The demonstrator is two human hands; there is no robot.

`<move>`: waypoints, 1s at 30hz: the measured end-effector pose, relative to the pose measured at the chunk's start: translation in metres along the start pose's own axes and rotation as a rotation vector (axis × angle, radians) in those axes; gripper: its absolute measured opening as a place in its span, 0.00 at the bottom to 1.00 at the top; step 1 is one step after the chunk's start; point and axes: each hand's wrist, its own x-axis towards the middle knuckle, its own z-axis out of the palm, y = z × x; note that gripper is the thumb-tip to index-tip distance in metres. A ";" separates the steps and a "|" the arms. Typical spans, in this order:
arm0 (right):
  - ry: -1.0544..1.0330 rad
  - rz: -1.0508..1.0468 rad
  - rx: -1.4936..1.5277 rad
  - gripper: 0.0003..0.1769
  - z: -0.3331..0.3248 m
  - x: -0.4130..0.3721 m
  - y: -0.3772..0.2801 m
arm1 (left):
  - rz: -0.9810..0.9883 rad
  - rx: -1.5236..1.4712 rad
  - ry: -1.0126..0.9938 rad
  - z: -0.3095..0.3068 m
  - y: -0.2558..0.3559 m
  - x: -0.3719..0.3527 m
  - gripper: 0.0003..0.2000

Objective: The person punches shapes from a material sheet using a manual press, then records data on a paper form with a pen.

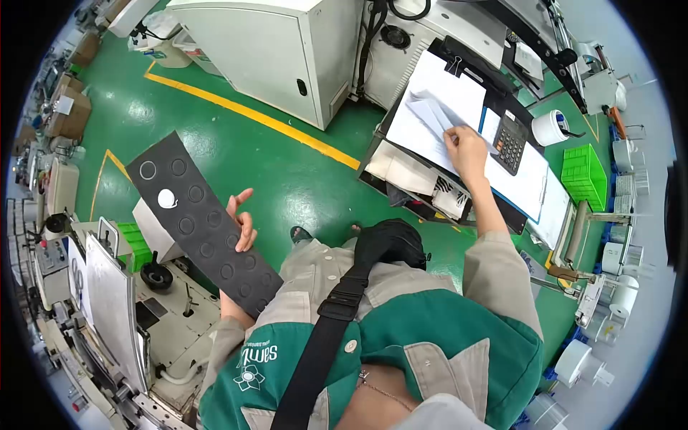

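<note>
A long dark strip (pixel 204 229) with rows of round outlines and one white disc (pixel 167 199) near its upper end slants across the left side. My left hand (pixel 242 223) holds it from beneath, fingers showing past its right edge. On the cart at the right, my right hand (pixel 466 150) pinches the lifted edge of a paper sheet (pixel 433 118) over a stack of white paper (pixel 450 89) with a black binder clip. A calculator (pixel 510 143) lies just right of that hand, beside a clipboard with papers (pixel 529 179).
A white cabinet (pixel 261 61) stands ahead. A white tub (pixel 550 127) and a green crate (pixel 584 174) are at the right. Machine parts (pixel 179 322) fill the lower left. The black bag (pixel 393 244) hangs at my waist.
</note>
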 end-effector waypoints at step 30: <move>0.082 0.000 -0.297 0.10 -0.092 0.197 0.074 | 0.116 -0.042 -0.052 -0.038 0.022 -0.033 0.22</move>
